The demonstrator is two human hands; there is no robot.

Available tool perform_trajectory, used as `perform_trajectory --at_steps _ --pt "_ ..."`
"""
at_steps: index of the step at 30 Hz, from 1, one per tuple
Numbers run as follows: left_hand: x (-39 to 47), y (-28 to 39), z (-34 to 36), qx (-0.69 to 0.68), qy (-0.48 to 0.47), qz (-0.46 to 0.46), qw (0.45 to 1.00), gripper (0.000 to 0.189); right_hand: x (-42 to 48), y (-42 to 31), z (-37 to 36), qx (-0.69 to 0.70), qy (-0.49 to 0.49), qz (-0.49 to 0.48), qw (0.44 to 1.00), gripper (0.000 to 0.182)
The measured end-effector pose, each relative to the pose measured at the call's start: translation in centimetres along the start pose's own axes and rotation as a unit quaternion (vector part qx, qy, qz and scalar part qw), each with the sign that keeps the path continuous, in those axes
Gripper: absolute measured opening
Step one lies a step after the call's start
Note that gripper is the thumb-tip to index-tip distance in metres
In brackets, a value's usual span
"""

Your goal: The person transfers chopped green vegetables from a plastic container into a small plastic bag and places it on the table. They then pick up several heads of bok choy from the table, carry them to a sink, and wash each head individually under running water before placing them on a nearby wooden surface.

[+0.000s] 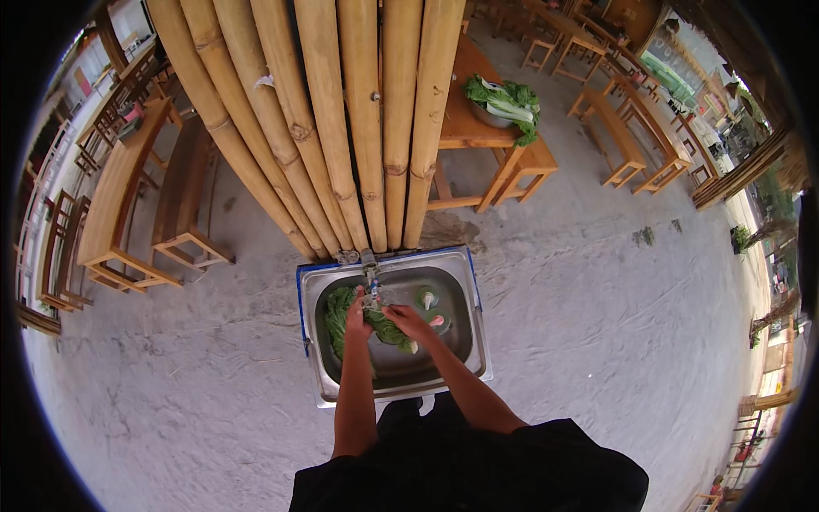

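A stainless steel sink (478, 351) stands before me, with a tap (370, 269) at its back edge. My left hand (359, 315) is raised close under the tap, beside dark leafy greens (339, 313) piled along the basin's left side. Whether its fingers grip a leaf is too small to tell. Closed over a leafy vegetable (389, 329) with a pale stem end, my right hand (411, 322) is just right of the tap. Two roundish greenish containers, one with a white top (428, 299) and one with a pink top (437, 320), sit in the basin's right part.
Upright bamboo poles (358, 128) form a screen directly behind the sink. Beyond it, a metal bowl (492, 118) heaped with leafy greens (505, 102) rests on a wooden table (473, 131). Wooden benches (185, 185) and tables stand both sides on the concrete floor (576, 307).
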State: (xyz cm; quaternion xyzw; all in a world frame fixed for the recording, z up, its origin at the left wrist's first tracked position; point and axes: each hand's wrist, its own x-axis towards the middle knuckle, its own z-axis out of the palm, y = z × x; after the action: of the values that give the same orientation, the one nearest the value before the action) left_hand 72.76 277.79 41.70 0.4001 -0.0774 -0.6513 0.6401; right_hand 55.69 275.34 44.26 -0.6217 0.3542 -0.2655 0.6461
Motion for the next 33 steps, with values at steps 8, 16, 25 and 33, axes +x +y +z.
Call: perform_trajectory --at_steps 8,16,25,33 --pt "-2.5 2.4 2.1 0.179 0.121 0.051 0.975 0.039 1.0 -2.5 0.1 -0.126 0.091 0.004 0.988 0.045" --pt "-4.9 5.1 3.9 0.592 0.181 0.192 0.761 0.043 1.4 -0.9 0.2 -0.061 -0.013 -0.042 0.997 0.069" --pt "-5.0 7.7 5.2 0.39 0.19 0.058 0.899 0.069 4.2 1.1 2.4 0.157 0.036 0.051 0.986 0.064" --pt "-10.6 3.5 2.4 0.191 0.127 -0.097 0.969 0.059 4.9 -2.4 3.6 0.581 -0.109 0.128 0.797 0.053"
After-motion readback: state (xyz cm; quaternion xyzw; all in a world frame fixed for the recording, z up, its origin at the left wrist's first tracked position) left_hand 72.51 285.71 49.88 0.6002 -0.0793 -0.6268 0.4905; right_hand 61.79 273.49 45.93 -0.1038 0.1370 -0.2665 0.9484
